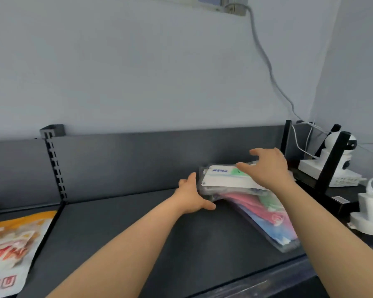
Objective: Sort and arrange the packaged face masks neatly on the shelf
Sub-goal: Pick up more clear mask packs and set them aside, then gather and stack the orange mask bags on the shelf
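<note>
Dark grey metal shelf (138,222): a stack of clear-plastic face-mask packs (252,201) is located at its right, left hand (191,195) pressed open against its left edge, right hand (267,168) laid open-fingered on top.

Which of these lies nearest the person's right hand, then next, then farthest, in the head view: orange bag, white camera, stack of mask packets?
1. Stack of mask packets: under the right hand.
2. White camera: off to its right, at the shelf's end.
3. Orange bag: far left.
</note>
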`<state>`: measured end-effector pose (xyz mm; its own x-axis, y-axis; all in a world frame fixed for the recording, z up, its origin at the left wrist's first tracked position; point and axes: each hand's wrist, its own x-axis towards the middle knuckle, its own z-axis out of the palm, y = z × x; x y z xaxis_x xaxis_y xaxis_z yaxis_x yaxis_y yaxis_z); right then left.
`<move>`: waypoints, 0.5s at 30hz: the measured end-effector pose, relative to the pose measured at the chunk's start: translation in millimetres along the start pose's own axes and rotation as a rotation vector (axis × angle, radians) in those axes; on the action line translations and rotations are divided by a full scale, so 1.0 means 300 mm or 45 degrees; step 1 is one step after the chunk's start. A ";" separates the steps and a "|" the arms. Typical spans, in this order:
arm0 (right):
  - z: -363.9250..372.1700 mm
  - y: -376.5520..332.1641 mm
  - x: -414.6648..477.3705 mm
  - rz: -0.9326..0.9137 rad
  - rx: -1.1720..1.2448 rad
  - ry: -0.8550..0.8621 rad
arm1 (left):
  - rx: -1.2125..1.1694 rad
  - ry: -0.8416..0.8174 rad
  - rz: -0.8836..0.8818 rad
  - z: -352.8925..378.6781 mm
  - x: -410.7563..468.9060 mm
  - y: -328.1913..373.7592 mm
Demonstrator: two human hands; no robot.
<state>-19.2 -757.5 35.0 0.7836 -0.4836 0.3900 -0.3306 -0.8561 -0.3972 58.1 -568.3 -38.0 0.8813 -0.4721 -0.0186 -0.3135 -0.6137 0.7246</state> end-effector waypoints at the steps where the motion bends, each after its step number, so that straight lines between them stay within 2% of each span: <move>1: 0.011 -0.030 -0.012 -0.035 0.027 -0.021 | -0.015 0.017 -0.002 -0.020 -0.015 -0.012; 7: 0.122 -0.311 -0.108 -0.245 0.284 -0.236 | -0.068 0.267 -0.008 -0.246 -0.177 -0.146; 15: 0.308 -0.801 -0.328 -0.510 0.618 -0.572 | -0.043 0.685 -0.191 -0.656 -0.592 -0.464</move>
<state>31.6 -487.4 15.3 0.9673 0.0553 0.2475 0.2095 -0.7242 -0.6570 14.8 -274.6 0.0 0.9743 0.0138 0.2247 -0.1671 -0.6247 0.7628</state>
